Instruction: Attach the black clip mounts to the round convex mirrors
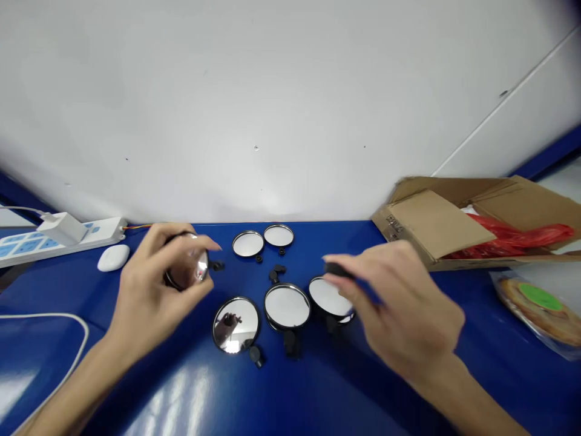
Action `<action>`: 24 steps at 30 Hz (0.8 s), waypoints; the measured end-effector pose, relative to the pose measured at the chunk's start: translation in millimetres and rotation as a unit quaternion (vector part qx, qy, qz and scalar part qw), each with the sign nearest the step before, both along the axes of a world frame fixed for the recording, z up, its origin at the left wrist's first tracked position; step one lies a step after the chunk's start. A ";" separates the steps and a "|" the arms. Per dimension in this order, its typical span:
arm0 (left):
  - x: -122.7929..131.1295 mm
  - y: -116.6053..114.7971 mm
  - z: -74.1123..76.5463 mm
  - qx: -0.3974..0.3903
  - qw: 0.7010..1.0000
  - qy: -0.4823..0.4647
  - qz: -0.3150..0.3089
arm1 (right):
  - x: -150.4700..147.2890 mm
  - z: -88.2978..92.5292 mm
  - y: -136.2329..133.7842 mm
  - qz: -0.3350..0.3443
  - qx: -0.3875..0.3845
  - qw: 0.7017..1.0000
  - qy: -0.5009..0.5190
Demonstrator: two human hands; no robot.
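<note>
My left hand (147,293) is closed around the rim of a small round mirror (189,266), held above the table with its black stem pointing right. My right hand (403,312) pinches a small dark piece (338,270) between thumb and fingers; it is blurred, and I cannot make out its kind. Below the hands lie several round mirrors with black mounts: one at the front left (236,325), a middle mirror (287,306), and a right mirror (329,295) partly behind my right hand. Between the rows rests a loose black joint piece (275,274).
Two more round mirrors (247,243) lie near the white wall. At left are a power strip (106,230) with a charger, a white case (113,258) and a white cable (68,316). An open cardboard box (436,224) and a bagged round item (540,306) lie right.
</note>
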State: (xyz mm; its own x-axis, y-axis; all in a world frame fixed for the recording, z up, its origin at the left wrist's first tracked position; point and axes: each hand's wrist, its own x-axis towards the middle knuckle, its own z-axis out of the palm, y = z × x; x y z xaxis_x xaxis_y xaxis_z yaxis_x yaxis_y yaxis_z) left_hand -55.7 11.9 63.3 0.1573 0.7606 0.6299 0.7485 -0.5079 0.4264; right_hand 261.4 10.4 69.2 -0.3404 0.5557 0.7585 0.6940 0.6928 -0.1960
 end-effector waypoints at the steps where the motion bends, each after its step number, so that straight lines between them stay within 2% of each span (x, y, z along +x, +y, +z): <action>1: -3.0 5.2 0.5 -0.003 1.000 -0.010 0.025 | 5.1 0.5 6.5 -0.039 0.007 0.999 0.038; 3: -4.8 12.4 -0.5 0.004 0.999 -0.007 0.033 | 11.7 -1.7 18.4 -0.043 -0.051 0.995 0.072; 6: -0.2 15.8 -7.7 -0.004 0.999 0.031 0.010 | 13.7 -11.0 29.6 -0.024 -0.135 0.987 0.085; 12: -0.6 22.1 -27.4 -0.108 0.993 0.042 0.030 | 10.8 -27.4 38.9 -0.019 -0.237 0.968 0.083; 18: -10.6 33.1 -48.4 -0.145 0.988 0.038 0.044 | 3.4 -27.6 53.7 -0.049 -0.358 0.932 0.019; 24: -9.9 37.1 -60.4 -0.158 0.986 0.051 0.030 | -6.5 -26.2 67.1 -0.055 -0.408 0.911 -0.009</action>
